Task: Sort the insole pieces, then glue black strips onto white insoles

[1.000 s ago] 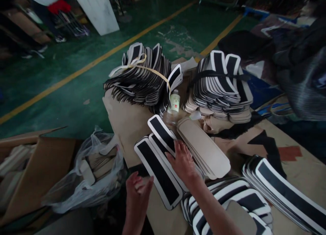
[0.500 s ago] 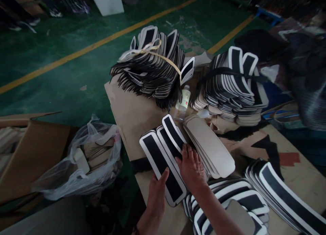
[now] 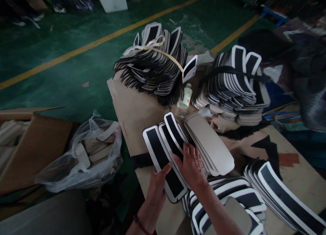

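Observation:
My left hand (image 3: 157, 187) is closed on the near end of a long black panel with a white border (image 3: 163, 157), its thumb on top and its other fingers hidden at the side or beneath. My right hand (image 3: 192, 165) is bent over the near end of a narrow curved strip (image 3: 174, 128), black with a white edge. Its thumb points left over a middle bordered panel (image 3: 169, 140), which lies between the other two. Right of this hand, beige rounded panels (image 3: 211, 143) lie in a slanted stack.
Behind stand a tied bundle of panels (image 3: 152, 68), a bottle (image 3: 185, 97) and a strapped bundle (image 3: 231, 82). Curved pieces (image 3: 239, 194) and longer strips (image 3: 287, 191) lie near right. Left of the table (image 3: 129, 112) are a plastic bag of pieces (image 3: 94, 153) and a cardboard box (image 3: 48, 140).
The view has shifted slightly, so most things sit a little further right and higher. My left thumb reaches a bit further over the panel. Both hands stay on the same pieces.

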`<action>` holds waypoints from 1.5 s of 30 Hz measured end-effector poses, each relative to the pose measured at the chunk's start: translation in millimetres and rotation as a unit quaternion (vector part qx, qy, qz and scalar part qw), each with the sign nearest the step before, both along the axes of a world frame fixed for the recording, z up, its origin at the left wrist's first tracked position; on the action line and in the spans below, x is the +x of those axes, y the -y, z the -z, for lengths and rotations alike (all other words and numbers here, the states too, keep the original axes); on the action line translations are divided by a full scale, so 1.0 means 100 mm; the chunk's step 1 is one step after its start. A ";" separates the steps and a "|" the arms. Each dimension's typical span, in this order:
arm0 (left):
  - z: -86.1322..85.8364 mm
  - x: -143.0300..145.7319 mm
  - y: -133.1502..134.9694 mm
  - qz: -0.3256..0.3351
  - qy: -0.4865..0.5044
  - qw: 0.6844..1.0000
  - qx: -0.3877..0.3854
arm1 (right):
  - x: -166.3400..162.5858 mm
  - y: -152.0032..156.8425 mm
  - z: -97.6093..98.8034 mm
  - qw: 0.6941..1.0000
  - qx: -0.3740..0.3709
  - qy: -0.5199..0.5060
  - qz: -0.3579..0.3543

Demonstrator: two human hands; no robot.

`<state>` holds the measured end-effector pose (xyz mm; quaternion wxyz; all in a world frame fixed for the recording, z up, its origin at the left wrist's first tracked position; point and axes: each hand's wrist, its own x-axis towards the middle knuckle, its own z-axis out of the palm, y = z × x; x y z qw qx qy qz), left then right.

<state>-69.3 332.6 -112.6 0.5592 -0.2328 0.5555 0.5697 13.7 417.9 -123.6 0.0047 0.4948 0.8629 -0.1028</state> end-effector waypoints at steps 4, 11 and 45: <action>0.02 0.05 0.01 -0.022 -0.030 0.999 -0.018 | 0.09 -0.01 0.03 0.999 0.013 -0.031 0.003; -0.06 0.06 0.11 -0.037 -0.128 0.987 -0.090 | -0.01 0.25 -0.27 0.986 0.013 -0.160 -0.035; -0.30 -0.26 0.80 0.051 -0.126 0.988 0.078 | -0.28 0.80 -0.41 0.972 -0.138 -0.175 0.076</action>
